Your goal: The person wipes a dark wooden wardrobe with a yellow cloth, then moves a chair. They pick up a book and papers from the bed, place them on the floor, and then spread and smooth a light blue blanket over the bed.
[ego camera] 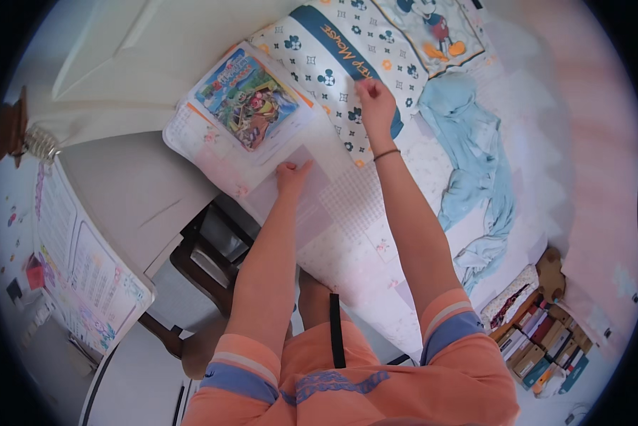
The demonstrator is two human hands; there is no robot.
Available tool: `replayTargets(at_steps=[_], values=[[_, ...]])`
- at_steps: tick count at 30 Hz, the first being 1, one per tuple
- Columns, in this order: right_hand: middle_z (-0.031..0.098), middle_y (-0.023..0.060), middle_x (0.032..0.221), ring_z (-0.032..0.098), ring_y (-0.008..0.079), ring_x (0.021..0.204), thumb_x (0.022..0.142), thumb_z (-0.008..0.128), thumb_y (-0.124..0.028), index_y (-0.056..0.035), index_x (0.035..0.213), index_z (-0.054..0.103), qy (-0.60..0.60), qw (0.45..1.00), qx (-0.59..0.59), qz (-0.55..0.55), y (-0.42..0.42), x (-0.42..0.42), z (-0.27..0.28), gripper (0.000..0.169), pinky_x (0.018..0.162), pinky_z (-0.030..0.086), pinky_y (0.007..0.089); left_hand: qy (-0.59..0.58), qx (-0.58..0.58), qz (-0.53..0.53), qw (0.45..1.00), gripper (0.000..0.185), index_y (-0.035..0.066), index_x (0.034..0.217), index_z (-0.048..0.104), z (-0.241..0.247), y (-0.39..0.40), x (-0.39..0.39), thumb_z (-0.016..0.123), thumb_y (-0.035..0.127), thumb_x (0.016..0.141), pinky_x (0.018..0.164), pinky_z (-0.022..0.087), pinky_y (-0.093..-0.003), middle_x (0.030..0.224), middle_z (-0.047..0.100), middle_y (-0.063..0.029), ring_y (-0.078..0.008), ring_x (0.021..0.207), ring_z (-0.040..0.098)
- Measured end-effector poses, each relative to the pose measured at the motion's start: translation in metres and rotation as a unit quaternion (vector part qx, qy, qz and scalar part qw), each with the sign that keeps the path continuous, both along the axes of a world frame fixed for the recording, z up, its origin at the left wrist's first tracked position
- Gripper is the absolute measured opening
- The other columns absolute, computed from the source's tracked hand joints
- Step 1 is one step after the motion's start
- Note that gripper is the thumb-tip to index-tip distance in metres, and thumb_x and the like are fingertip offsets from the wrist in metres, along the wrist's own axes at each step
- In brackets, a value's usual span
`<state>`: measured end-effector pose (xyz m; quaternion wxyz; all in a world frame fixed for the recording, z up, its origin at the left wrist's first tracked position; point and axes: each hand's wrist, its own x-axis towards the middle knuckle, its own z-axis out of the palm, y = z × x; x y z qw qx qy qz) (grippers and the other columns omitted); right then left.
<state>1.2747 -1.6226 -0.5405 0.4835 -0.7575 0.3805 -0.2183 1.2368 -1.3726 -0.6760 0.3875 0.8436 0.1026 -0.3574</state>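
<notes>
My left hand [292, 175] rests low over the patchwork-patterned bed sheet [351, 197], its fingers curled and the thumb sticking out; whether it pinches the fabric cannot be told. Farther right and up, my right hand [376, 104], with a dark band at the wrist, is over the lower edge of a white Mickey Mouse quilt or cushion [327, 56]. Its fingers are bent in towards the thumb, and no object shows between them. Beyond my left hand, a colourful picture book [247, 98] lies on a stack of books or papers on the bed.
Crumpled light-blue clothing [457, 133] lies on the bed to the right. A dark wooden chair [204, 255] stands by the bed's left edge. Left of it is a board or sheet with printed drawings [93, 271]. At the lower right is a shelf of boxes and books [548, 335], with a brown plush toy [551, 274] beside it.
</notes>
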Motion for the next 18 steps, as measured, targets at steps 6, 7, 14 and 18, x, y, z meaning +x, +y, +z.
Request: replayTargets(at_steps=[6,7,14,18], values=[[0.065,0.0064,0.101,0.063,0.0259,0.092,0.076,0.082,-0.019,-0.0119,0.102,0.072,-0.009,0.971,-0.235,0.033,-0.019,0.062,-0.029,0.028,0.076,0.053,0.0386,-0.025,0.243,-0.022,0.969,0.096,-0.007,0.117,0.05,0.042,-0.056,-0.003,0.087,0.061,0.061,0.094,0.052,-0.042,0.116,0.062,-0.0224,-0.0351,0.113,0.06],[0.063,0.0061,0.104,0.063,0.0264,0.096,0.075,0.082,-0.02,-0.0125,0.103,0.072,-0.004,0.963,-0.264,0.044,-0.013,0.078,-0.029,0.031,0.076,0.053,0.0397,-0.017,0.269,-0.013,0.963,0.097,-0.007,0.118,0.049,0.045,-0.057,-0.002,0.087,0.061,0.06,0.095,0.052,-0.0419,0.116,0.061,-0.0226,-0.0358,0.115,0.06],[0.06,0.0068,0.096,0.062,0.0297,0.092,0.079,0.079,-0.019,-0.0126,0.094,0.068,0.079,0.955,-0.281,0.042,-0.016,0.118,-0.063,0.02,0.076,0.053,0.0424,-0.043,0.28,-0.009,0.959,0.094,-0.002,0.114,0.05,0.054,-0.059,-0.004,0.087,0.063,0.058,0.09,0.054,-0.0435,0.119,0.06,-0.0231,-0.037,0.107,0.063],[0.065,0.0069,0.076,0.063,0.0201,0.065,0.087,0.073,-0.016,-0.0041,0.085,0.061,-0.05,0.997,-0.049,-0.033,-0.037,0.103,-0.064,0.017,0.059,0.049,0.0336,-0.037,0.277,-0.013,0.96,0.093,-0.002,0.116,0.049,0.05,-0.06,-0.005,0.085,0.064,0.06,0.092,0.053,-0.0424,0.118,0.06,-0.023,-0.0357,0.108,0.062]])
